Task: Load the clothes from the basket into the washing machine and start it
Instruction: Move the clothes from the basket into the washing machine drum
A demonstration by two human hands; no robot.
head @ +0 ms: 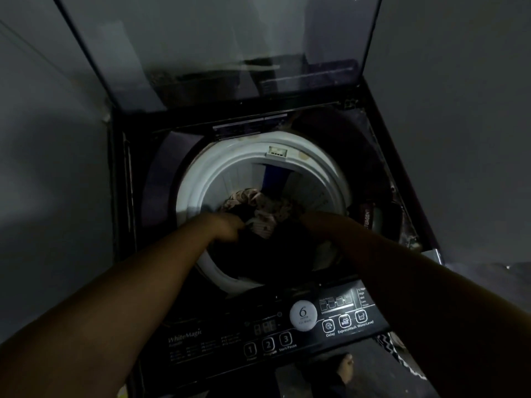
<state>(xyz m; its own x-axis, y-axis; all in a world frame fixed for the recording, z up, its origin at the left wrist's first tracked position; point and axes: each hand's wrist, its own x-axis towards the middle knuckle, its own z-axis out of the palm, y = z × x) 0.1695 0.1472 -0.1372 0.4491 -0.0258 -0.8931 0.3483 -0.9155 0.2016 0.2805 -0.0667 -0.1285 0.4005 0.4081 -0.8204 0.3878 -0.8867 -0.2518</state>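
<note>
Both forearms are reaching over the control panel (301, 326) | left hand (227, 225) fingers are closing on clothes (258, 214) inside the drum (201, 179) | right hand (313, 221) is lying among dark cloth, grip cannot be told | lid (218, 47) is standing open behind.

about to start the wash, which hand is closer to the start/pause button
Probably the left. Both hands are down in the drum among the clothes, but the left hand and its forearm lie nearer the Start/Pause button; the right hand sits farther across.
</note>
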